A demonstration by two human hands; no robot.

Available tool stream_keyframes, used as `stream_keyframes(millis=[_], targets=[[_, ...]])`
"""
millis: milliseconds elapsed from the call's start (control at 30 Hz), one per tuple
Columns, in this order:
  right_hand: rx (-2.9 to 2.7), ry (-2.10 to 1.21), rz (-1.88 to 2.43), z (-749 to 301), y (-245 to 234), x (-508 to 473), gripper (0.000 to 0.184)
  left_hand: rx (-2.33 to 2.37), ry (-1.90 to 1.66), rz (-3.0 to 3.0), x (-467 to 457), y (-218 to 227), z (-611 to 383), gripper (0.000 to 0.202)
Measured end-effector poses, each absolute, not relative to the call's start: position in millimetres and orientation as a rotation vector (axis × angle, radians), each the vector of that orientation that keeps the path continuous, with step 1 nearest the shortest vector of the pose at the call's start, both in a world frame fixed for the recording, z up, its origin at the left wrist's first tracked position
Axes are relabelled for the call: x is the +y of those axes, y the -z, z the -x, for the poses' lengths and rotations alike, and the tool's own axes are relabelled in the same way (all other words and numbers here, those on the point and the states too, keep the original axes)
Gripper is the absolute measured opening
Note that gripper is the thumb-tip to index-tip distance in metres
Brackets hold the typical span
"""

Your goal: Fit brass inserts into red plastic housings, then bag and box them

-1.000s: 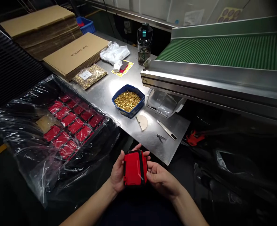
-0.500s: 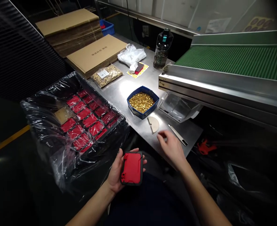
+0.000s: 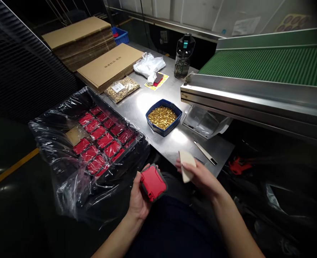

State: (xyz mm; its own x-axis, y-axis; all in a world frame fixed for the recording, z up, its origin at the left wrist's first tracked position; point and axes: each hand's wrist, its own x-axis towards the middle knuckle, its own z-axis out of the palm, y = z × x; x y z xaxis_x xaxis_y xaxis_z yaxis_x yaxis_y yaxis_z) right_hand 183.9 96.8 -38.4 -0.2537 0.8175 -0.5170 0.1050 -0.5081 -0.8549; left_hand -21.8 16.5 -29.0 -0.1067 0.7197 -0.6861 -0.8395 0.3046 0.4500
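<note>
In my left hand (image 3: 139, 199) lies a red and black plastic case (image 3: 154, 182), tilted, its red face up and my thumb along its edge. My right hand (image 3: 201, 175) pinches a cream half-round piece (image 3: 187, 166), raised off the table beside the case and apart from it. Beyond my hands stands a blue tray (image 3: 164, 132) full of small gold-coloured metal parts (image 3: 162, 117). A white-handled tool (image 3: 205, 153), perhaps a knife, lies on the metal table (image 3: 171, 143) past my right hand.
A plastic-lined bin (image 3: 58, 157) at left holds rows of red cases (image 3: 104, 138). Flat cardboard (image 3: 112, 62), a bag of gold parts (image 3: 122, 88) and a bottle (image 3: 184, 55) stand behind. A green conveyor (image 3: 266, 68) overhangs a clear tray (image 3: 201, 120) at right.
My right hand has picked the cream half-round piece up off the table and brought it nearer. My left hand has tilted and turned the red case.
</note>
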Motion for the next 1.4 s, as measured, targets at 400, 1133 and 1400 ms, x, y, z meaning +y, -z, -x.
stream_keyframes(millis=[400,1133,1400], targets=[[-0.218,-2.117,1.049,-206.3,24.4,48.7,0.037,0.998,-1.200,-0.512,25.8,-8.2,-19.1,0.092],[-1.662,-1.710,1.487,-261.3,-27.7,-45.8,0.024,0.875,-0.481,-0.026,-8.8,9.3,-27.5,0.053],[-2.441,-1.398,1.231,-236.8,-16.7,-69.0,0.005,0.966,-0.431,-0.134,-15.9,3.8,-33.6,0.053]])
